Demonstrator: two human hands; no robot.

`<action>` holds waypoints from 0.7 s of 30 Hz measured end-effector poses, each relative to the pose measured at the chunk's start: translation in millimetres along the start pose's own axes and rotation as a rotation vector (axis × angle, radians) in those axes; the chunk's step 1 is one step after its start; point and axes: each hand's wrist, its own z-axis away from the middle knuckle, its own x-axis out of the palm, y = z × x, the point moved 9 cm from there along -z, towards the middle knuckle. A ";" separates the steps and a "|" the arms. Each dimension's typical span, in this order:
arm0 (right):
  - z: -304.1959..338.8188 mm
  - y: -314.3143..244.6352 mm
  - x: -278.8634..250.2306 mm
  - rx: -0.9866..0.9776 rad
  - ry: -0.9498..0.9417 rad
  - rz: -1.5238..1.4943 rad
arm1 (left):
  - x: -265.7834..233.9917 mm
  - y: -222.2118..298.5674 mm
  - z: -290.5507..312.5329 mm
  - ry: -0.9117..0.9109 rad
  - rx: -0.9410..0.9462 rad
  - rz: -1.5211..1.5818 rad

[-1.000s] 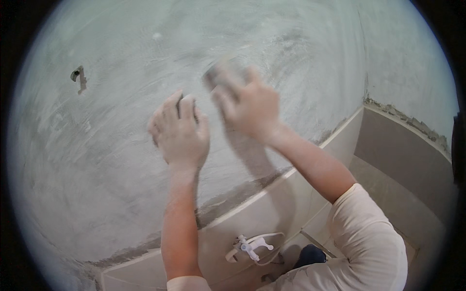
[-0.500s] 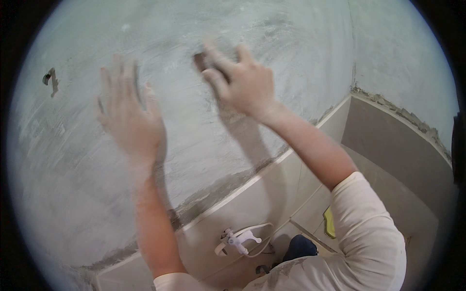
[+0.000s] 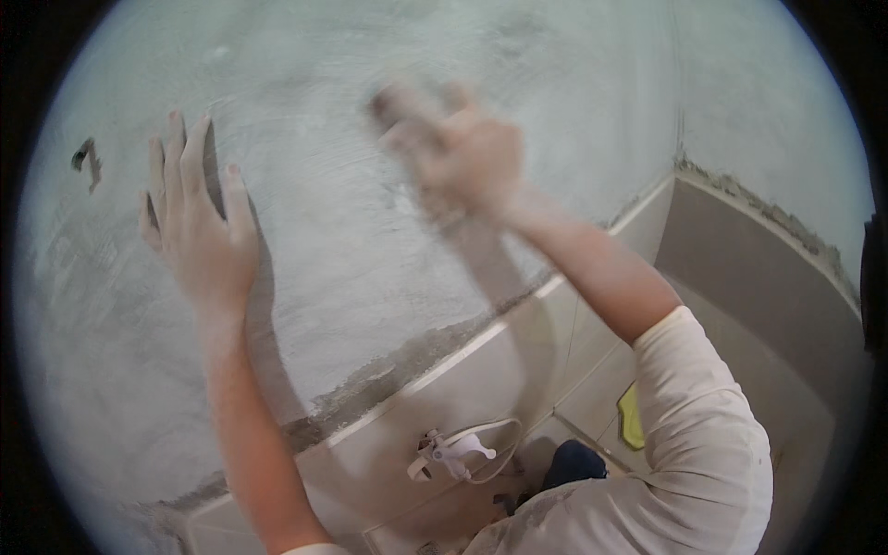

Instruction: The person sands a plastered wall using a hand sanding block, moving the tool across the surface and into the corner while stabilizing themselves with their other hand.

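Note:
My left hand (image 3: 205, 220) lies against the grey plastered wall (image 3: 319, 277), its fingers stretched out and dusted pale. To its right, my right hand (image 3: 467, 157) is smeared by motion at the same wall. Its fingers are closed around a small dark brown pad (image 3: 388, 104), which is pressed to the plaster. Only one end of the pad shows beyond the fingers, and blur hides its exact kind. Faint swirling marks and whitish scuffs cover the plaster around both hands.
A hole (image 3: 85, 155) opens in the plaster at the left. Tiling (image 3: 518, 361) with a rough upper edge runs below. A white hand sprayer (image 3: 453, 453) with its hose hangs on a tap there. Something yellow-green (image 3: 631, 416) lies beside my right sleeve. Another wall meets this one at right.
My left hand has shifted left along the wall, with its fingers still spread. The right hand stays in about the same area, blurred by its motion, with the dark pad still in it.

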 end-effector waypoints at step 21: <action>-17.7 90.1 -34.2 0.537 0.112 0.001 | -13.2 -21.0 32.5 -0.009 -0.141 0.010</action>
